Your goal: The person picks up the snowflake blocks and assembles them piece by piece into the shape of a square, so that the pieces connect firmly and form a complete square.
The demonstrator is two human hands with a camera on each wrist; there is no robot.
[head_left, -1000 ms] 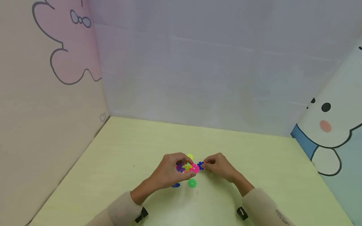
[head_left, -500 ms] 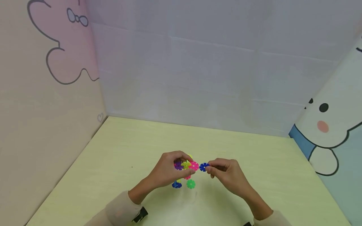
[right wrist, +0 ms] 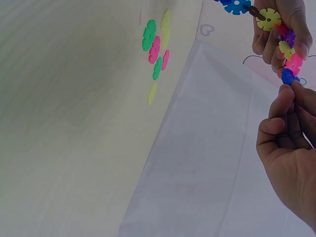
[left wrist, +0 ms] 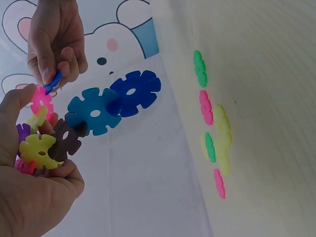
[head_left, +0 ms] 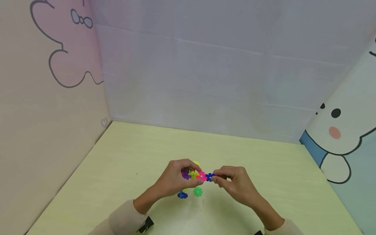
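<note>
We are starting closest in, where a pale sleeve (head_left: 124, 215) is framing the near edge of our view, and just beyond it two blue discs are dangling at the free end of a toy chain (left wrist: 39, 153), the light blue disc (left wrist: 79, 112) overlapping the dark blue end disc (left wrist: 146, 91). Our left hand (head_left: 176, 178) is gripping that chain above the table, its fingers curling round the coloured links and its thumb lying by the pink disc (head_left: 201, 176). Over on the other side, our right hand (head_left: 237, 182) is pinching a small blue disc (head_left: 209, 177) between thumb and forefinger. And here is the change: half a second ago we were seeing a gap between that blue disc and the pink one, and now the two are meeting edge to edge! We are judging this as the joining moment, slot against slot, though we are not managing to tell whether they are locking yet. Lower down, a loose green disc (head_left: 198, 191) is lying on the table (head_left: 264, 160), more loose discs (left wrist: 206, 107) are lying nearby, and farthest off, a pale grey wall (head_left: 191, 81) is standing behind everything.
</note>
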